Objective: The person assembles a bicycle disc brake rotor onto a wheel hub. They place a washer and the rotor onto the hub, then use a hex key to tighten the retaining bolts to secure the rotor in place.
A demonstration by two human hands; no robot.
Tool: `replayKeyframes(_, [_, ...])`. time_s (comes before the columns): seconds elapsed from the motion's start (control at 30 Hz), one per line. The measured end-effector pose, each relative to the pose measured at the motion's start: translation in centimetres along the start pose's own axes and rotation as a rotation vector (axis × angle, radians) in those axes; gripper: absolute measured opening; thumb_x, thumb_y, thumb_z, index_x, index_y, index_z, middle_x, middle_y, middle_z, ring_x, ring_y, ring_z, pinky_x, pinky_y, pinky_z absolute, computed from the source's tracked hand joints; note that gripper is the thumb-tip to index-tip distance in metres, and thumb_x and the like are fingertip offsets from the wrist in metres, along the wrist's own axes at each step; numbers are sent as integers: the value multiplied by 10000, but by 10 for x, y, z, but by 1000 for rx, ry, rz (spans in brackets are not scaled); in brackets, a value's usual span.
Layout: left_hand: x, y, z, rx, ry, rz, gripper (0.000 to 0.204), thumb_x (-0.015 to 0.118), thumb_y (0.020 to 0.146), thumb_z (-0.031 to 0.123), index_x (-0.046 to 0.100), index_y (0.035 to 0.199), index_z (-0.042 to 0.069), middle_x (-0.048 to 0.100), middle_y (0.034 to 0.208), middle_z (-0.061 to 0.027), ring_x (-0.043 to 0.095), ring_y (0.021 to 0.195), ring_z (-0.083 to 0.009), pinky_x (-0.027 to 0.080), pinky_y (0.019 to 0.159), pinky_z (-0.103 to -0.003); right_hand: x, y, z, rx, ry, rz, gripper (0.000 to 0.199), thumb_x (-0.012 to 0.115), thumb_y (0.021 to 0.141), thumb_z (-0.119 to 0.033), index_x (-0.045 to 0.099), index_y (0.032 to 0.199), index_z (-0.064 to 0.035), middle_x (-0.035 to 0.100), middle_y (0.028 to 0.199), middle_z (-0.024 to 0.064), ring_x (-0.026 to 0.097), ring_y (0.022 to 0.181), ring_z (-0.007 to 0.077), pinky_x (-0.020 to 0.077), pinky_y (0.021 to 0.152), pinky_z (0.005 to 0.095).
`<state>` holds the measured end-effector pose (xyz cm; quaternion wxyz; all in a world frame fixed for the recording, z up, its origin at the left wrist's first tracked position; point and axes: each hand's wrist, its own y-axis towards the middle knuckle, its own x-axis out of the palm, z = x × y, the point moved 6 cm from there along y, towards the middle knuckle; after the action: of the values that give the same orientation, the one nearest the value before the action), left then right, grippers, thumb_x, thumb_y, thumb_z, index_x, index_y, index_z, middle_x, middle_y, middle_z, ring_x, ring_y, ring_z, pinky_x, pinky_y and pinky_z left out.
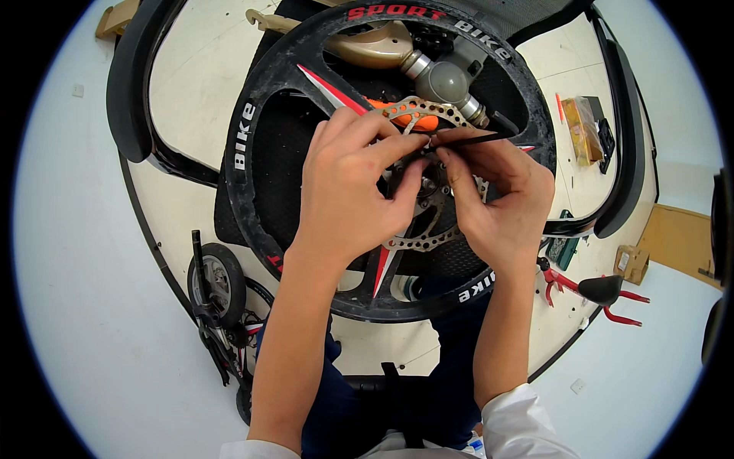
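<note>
A black spoked wheel (365,309) with red and white accents lies flat before me on a chair seat. At its hub sits a silver brake disc (417,243) with holes round its edge. Over the disc's upper part, my right hand (505,187) holds a black hex key (475,140) between thumb and fingers, its short bent end pointing up at the right. My left hand (344,183) comes close to it from the other side, thumb and forefinger curled towards the key's inner end. Whatever those fingertips pinch is too small and covered to name.
Through the wheel's upper opening show a gold-and-grey part (447,80) and an orange-handled tool (427,122). Black armrests (136,99) flank the seat. A small bike (218,287) stands lower left; a red stand (562,281), a cardboard box (631,265) and a yellow box (582,131) are at right.
</note>
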<state>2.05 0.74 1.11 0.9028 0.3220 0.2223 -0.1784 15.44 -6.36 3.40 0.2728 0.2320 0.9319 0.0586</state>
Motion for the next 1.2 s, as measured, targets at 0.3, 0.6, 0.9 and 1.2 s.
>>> replayKeyframes(0.3, [1, 0, -4, -36, -14, -34, 198, 785, 696, 19, 758, 888, 60, 665, 818, -46, 582, 793, -234, 488, 677, -332, 3, 0, -2, -55, -7, -44, 152, 639, 876, 87, 688, 1017, 60, 745, 929, 95, 721, 844, 126, 564, 778, 245])
replayKeyframes(0.6, [-1, 0, -2, -24, -13, -25, 187, 785, 687, 14, 755, 869, 49, 666, 827, -48, 593, 799, -235, 499, 685, -333, 2, 0, -1, -90, 15, 23, 182, 696, 793, 11, 733, 969, -11, 730, 812, 123, 737, 712, 183, 561, 662, 268])
replayKeyframes(0.9, [-1, -2, 0, 28, 38, 6, 195, 794, 665, 18, 763, 854, 57, 656, 811, -41, 599, 789, -239, 497, 712, -341, 1, 1, 0, -106, -15, 32, 174, 718, 787, -2, 738, 959, -18, 736, 823, 124, 737, 706, 198, 557, 659, 266])
replayKeyframes(1.2, [-5, 0, -3, 7, -1, 47, 161, 805, 695, 6, 764, 845, 46, 659, 783, -37, 603, 752, -199, 488, 648, -295, -16, 2, 7, 86, 185, 57, 138, 696, 897, 41, 685, 1025, 92, 746, 944, 141, 724, 854, 161, 577, 784, 257])
